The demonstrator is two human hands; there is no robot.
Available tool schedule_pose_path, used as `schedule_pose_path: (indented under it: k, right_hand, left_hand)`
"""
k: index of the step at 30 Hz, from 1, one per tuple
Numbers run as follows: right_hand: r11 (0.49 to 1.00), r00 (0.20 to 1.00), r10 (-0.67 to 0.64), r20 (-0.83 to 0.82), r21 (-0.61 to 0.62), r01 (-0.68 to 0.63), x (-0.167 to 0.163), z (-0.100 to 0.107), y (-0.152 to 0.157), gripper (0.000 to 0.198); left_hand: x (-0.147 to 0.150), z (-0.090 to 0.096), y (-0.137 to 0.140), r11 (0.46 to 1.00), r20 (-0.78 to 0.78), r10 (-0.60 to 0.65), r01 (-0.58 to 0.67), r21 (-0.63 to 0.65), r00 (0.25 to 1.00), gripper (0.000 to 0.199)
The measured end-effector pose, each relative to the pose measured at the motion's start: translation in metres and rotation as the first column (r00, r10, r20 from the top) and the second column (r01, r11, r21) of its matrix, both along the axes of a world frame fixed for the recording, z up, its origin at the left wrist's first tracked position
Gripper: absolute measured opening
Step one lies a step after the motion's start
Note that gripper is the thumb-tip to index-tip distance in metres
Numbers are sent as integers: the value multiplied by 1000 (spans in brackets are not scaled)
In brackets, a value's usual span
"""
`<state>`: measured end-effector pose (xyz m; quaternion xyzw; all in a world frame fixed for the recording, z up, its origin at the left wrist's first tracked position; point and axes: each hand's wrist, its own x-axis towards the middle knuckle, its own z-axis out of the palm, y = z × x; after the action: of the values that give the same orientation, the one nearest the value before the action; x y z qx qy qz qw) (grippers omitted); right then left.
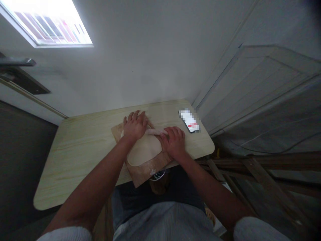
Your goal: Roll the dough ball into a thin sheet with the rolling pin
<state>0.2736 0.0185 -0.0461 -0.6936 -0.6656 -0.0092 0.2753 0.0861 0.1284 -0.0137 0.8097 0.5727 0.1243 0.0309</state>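
Observation:
A thin, pale sheet of dough [144, 152] with a rounded near edge lies on a brown board [144, 174], which sits askew at the table's front. Across the dough's far part runs a pale, floury stick that looks like a rolling pin [155, 132]; only its middle shows between my hands. My left hand [135, 125] lies palm down over its left end, fingers stretched forward and spread. At the other end, my right hand [174, 140] rests with bent fingers closed over it and the thumb against it. What lies beneath both palms is hidden.
A phone [189, 121] with a lit screen lies on the wooden table [75, 154], right of the board. Behind the table stands a white door [140, 60] with a handle [17, 62]. Wooden slats [263, 180] are at the lower right.

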Motion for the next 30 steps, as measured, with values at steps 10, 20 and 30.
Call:
schedule_pose_path:
  k: [10, 20, 30]
  right_hand:
    - [996, 997, 71, -8, -50, -71, -5, 6, -44, 33]
    - [991, 993, 107, -42, -75, -110, -12, 13, -76, 30]
    - [993, 994, 111, -16, -47, -112, -14, 5, -86, 33]
  left_hand:
    - [-27, -5, -70, 999, -5, -33, 33, 10, 999, 54]
    - [-53, -10, -136, 1000, 60, -23, 23, -3, 998, 56]
    - [-57, -13, -156, 1000, 35, 1, -1, -10, 999, 58]
